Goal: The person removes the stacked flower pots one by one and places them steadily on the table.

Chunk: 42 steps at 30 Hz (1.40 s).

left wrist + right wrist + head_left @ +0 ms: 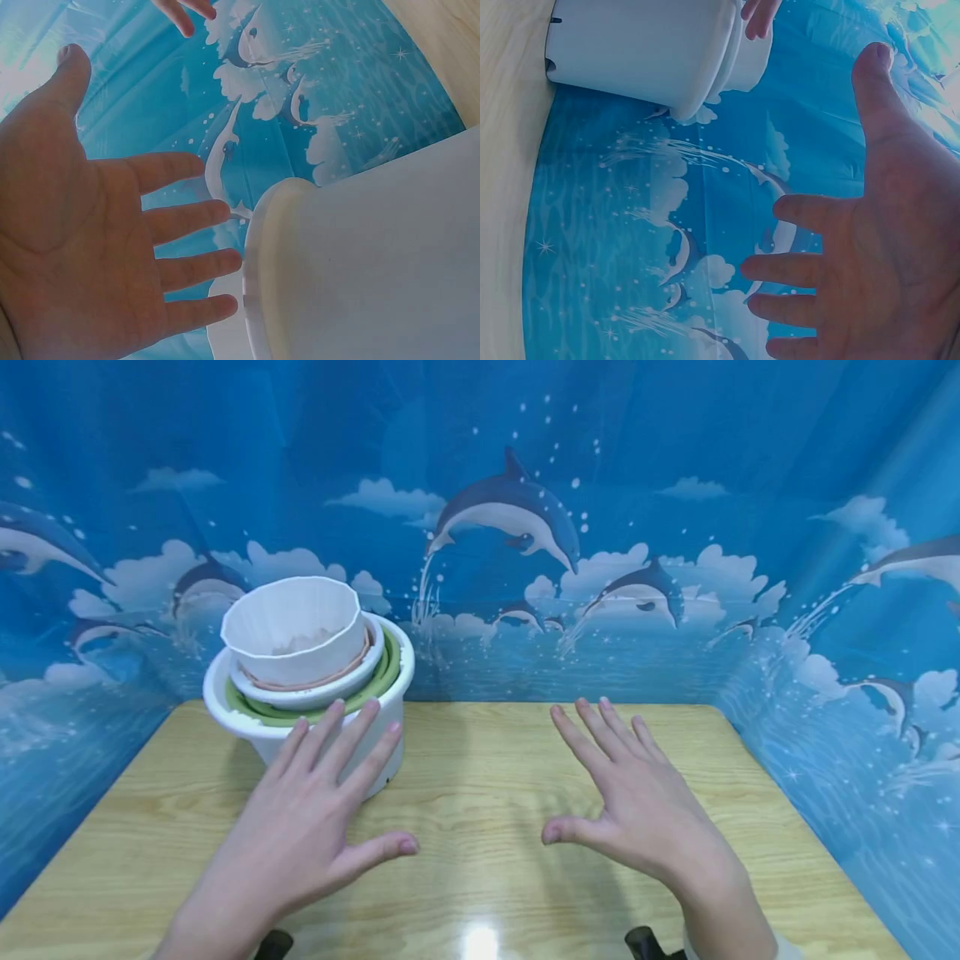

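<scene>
Both hands are held out flat above the table, fingers spread and straight, holding nothing. My left hand (311,810) is nearest a stack of nested flower pots, its fingertips overlapping the front of the large white pot (405,672) in the head view. Inside that pot sit a green pot (390,668), a smaller white pot (303,700) and a brownish-pink rim (330,680). On top is a white faceted pot (300,662) with brownish marks inside. My right hand (645,806) hovers over the table's right half, palm down, apart from the pots.
The wood-grain table (480,827) ends at a blue curtain (495,410) printed with dolphins, which surrounds its back and sides. The pot stack stands at the table's back left. Dark straps or mounts (645,942) show near each wrist.
</scene>
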### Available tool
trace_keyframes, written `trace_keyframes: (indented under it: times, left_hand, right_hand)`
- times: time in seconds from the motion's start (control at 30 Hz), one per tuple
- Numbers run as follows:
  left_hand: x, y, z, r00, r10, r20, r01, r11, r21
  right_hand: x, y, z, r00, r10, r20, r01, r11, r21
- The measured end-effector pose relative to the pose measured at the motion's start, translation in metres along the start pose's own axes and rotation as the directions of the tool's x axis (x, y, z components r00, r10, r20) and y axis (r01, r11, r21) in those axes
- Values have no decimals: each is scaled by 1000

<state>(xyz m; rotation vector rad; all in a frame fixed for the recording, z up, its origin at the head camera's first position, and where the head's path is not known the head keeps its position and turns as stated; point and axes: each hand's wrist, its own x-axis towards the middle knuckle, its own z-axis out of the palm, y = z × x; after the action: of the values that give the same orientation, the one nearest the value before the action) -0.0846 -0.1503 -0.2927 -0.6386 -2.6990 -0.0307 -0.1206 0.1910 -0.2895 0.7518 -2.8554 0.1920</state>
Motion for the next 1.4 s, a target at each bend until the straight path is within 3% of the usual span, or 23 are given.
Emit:
trace_keyframes:
  times: [0.17,0.3,0.5,0.8,1.03,1.4]
  left_hand:
    - [-1,-3,-4,999,-28,23,28,1000,-2]
    - [-2,-8,-8,999,-50,0,50,999,-14]
    - [-4,-24,-10,984,-38,-172,32,999,-36]
    - [-5,-51,-12,975,-144,-171,134,989,-67]
    - [-2,-66,-12,965,-177,-195,162,982,-93]
    - [-5,-89,-7,944,-206,-257,169,973,-158]
  right_hand:
    - [3,-3,1,999,-22,-33,22,1000,11]
    - [9,-6,9,985,-87,-147,91,996,20]
    - [30,-21,38,905,-271,-330,298,954,35]
    - [102,-67,64,808,-416,-417,495,863,99]
    - [146,-93,69,750,-409,-519,533,839,110]
    - [163,-115,81,700,-362,-616,563,810,164]
